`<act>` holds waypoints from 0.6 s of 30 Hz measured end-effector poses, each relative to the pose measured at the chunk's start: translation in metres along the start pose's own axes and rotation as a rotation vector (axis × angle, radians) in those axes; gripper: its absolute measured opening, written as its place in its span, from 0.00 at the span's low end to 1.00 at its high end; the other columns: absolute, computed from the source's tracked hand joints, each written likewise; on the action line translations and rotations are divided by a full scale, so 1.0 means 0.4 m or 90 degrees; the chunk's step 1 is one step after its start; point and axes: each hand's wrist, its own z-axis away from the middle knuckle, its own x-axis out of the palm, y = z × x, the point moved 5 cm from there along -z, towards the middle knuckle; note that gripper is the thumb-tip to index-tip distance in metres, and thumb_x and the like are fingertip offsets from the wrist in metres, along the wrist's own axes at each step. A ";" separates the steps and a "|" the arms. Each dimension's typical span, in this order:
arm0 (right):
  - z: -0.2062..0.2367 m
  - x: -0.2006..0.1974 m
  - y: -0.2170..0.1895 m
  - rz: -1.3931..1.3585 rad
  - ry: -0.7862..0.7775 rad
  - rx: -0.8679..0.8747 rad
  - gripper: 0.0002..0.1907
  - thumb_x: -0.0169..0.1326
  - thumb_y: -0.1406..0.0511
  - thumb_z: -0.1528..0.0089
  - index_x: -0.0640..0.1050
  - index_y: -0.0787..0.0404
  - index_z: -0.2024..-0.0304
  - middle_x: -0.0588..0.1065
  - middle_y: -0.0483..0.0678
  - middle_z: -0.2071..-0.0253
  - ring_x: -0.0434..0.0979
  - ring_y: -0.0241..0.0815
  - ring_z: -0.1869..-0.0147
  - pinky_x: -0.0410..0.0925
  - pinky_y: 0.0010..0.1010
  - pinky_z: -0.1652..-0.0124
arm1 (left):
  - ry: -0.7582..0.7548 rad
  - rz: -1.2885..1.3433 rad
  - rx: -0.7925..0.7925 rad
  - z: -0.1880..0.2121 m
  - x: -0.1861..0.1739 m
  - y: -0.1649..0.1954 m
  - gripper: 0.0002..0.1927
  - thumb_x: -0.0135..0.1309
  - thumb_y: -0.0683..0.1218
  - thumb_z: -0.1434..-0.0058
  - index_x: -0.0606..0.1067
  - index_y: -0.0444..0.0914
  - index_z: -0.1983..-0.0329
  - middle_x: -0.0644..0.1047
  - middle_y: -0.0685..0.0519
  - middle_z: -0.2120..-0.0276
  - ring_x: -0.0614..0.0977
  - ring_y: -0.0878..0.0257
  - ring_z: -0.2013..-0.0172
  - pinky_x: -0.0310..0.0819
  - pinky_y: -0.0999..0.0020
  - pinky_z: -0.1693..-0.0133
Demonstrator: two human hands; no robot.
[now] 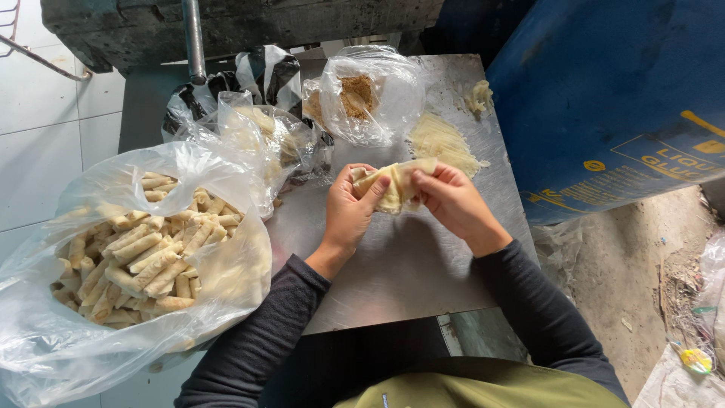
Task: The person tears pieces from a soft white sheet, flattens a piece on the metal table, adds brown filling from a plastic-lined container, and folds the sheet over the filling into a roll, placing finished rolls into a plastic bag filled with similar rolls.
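Both my hands meet over the steel table (408, 264), folding a pale pastry wrapper (396, 183) between them. My left hand (349, 213) grips its left end with fingers curled over it. My right hand (451, 198) pinches the right end, thumb on top. Whatever is inside the wrapper is hidden. A stack of flat wrappers (442, 141) lies just beyond my right hand.
A large clear bag (143, 249) with several finished rolls sits at left. Further back are a bag of brown filling (359, 94), another clear bag (264, 136) and a small dough lump (478, 97). A blue drum (604, 98) stands at right, above dirt floor.
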 end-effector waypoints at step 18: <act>-0.082 0.256 -0.153 0.269 -0.116 -0.110 0.17 0.54 0.64 0.33 0.75 0.62 0.41 0.77 0.47 0.46 0.78 0.34 0.44 0.74 0.29 0.45 | -0.139 0.011 -0.194 0.011 0.029 -0.071 0.14 0.55 0.46 0.31 0.70 0.33 0.48 0.79 0.50 0.59 0.83 0.66 0.61 0.83 0.69 0.61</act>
